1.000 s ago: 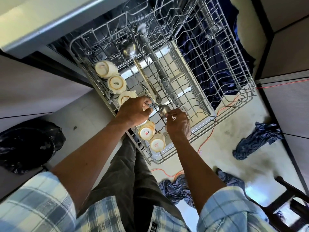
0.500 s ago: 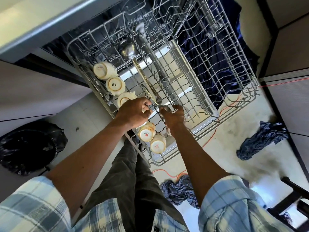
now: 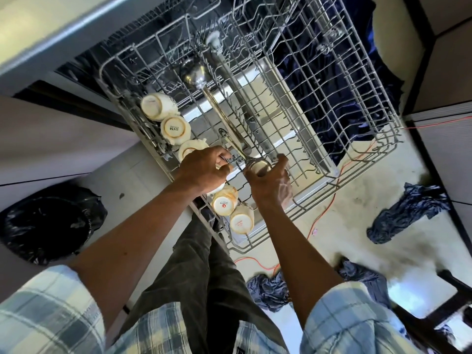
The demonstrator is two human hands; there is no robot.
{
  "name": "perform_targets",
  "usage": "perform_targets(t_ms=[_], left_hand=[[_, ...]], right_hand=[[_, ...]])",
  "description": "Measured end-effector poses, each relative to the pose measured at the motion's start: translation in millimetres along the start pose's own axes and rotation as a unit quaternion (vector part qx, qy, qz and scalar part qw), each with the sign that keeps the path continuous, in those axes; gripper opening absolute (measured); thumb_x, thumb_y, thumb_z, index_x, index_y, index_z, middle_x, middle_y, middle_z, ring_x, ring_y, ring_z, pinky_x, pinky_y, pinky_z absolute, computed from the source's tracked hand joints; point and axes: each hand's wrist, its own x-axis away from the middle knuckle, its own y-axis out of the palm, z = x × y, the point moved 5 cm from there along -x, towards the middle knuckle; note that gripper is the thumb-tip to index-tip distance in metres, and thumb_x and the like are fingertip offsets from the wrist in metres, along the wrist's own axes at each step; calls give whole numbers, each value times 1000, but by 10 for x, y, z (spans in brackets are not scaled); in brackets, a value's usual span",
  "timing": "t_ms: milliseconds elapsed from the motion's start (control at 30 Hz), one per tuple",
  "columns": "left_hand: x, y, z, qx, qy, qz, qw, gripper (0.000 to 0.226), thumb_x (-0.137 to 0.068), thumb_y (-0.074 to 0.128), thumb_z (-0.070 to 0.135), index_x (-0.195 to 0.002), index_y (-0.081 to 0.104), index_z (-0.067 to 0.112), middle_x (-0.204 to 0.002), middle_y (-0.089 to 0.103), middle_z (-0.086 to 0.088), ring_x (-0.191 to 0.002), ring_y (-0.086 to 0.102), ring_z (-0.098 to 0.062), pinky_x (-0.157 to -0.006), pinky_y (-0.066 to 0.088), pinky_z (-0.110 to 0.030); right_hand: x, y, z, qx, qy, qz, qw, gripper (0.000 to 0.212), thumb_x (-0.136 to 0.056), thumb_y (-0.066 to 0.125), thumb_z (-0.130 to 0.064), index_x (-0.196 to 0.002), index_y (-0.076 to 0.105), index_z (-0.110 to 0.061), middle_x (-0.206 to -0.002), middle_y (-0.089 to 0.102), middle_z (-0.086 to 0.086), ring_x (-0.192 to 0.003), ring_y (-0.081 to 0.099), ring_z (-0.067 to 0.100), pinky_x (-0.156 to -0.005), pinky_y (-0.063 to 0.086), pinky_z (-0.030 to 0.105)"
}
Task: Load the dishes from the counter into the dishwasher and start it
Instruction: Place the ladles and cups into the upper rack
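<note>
Our right hand (image 3: 270, 183) has shifted, uncovering the ladle (image 3: 258, 166), gripped by its bowl on the rack (image 3: 301, 139) beside the cups (image 3: 224, 201). Left hand (image 3: 204, 171) curled at the wires; its hold we cannot tell.

grey wire on the rack (image 3: 357, 80). cream-white with brown staining on the cups (image 3: 176, 129), red print on two bases. silver bowl and brassy handle on the ladle (image 3: 258, 166). pale blue and cream plaid on the sleeves (image 3: 46, 315). dark navy cloths (image 3: 406, 213), orange cable (image 3: 322, 214), black bag (image 3: 46, 226).
</note>
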Motion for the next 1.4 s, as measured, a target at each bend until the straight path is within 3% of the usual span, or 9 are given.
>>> perform_targets(t_ms=[200, 333, 467, 633, 800, 967, 1100, 1233, 1400], left_hand=[[-28, 2, -29, -10, -15, 12, 1000, 31, -96, 67, 41, -125, 67, 29, -122, 75, 6, -104, 71, -18, -88, 54, -32], [14, -37, 12, 3, -10, 5, 1000, 31, -97, 67, 35, -126, 68, 25, -124, 74, 3, -107, 70, -18, -90, 54, -31], [241, -286, 182, 64, 20, 17, 998, 28, -98, 65, 24, -126, 68, 20, -120, 75, 1, -103, 70, -15, -90, 56, -30], [920, -1069, 449, 102, 89, 137, 981, 27, -100, 63, 22, -127, 69, 21, -117, 75, 8, -101, 70, -6, -86, 57, -25], [1843, -1928, 385, 72, 120, 345, 928, 21, -95, 65, 23, -115, 72, 20, -106, 72, 13, -88, 61, 5, -76, 41, -1], [2426, -2558, -321, 50, 21, 482, 875, 24, -96, 59, 28, -117, 70, 27, -117, 68, 11, -106, 63, -16, -88, 56, -39], [2699, -3084, -885, 15, -26, 578, 816, 30, -93, 64, 28, -122, 67, 20, -129, 64, 2, -118, 57, -24, -100, 50, -46], [2813, -3501, -1555, 5, -123, 616, 778, 44, -96, 57, 40, -132, 61, 16, -138, 59, -6, -127, 54, -31, -102, 43, -48], [2809, -3783, -2362, -67, -250, 549, 794, 61, -94, 44, 55, -139, 55, 16, -151, 50, -12, -141, 46, -36, -114, 34, -55]], right_hand=[[-135, -66, 51, 73, -50, -25, 996, 58, -94, 68, -40, -143, 40, -27, -110, 71, 7, -77, 55, 20, -56, 31, 20], [-86, -86, 126, 87, -91, 11, 992, 53, -92, 70, -41, -133, 44, -21, -127, 64, 13, -96, 66, 30, -79, 48, 35], [-14, -337, 56, 36, -122, 28, 992, 42, -92, 68, -43, -124, 49, -22, -117, 67, 6, -87, 61, 22, -74, 42, 30], [372, -1003, -504, -78, -257, 56, 962, 20, -95, 65, -25, -113, 62, -22, -108, 69, -1, -92, 67, 17, -72, 51, 29], [921, -1396, -1184, -169, -361, 43, 916, 13, -95, 67, -14, -107, 67, -20, -99, 72, -6, -81, 69, 7, -69, 62, 32], [1415, -1527, -1937, -208, -397, 0, 894, 17, -95, 67, -12, -98, 67, -29, -87, 70, -8, -76, 64, -4, -66, 53, 23], [1735, -1435, -2633, -195, -415, -30, 888, 11, -95, 69, -18, -96, 66, -29, -82, 66, -11, -71, 62, 1, -63, 46, 22], [2072, -1278, -3351, -187, -451, -71, 870, 12, -94, 69, -16, -97, 68, -28, -85, 72, -13, -75, 66, 1, -70, 54, 28], [2707, -892, -4449, -94, -535, -97, 834, 3, -91, 69, -23, -92, 68, -26, -85, 74, -10, -79, 69, 10, -71, 51, 28]])
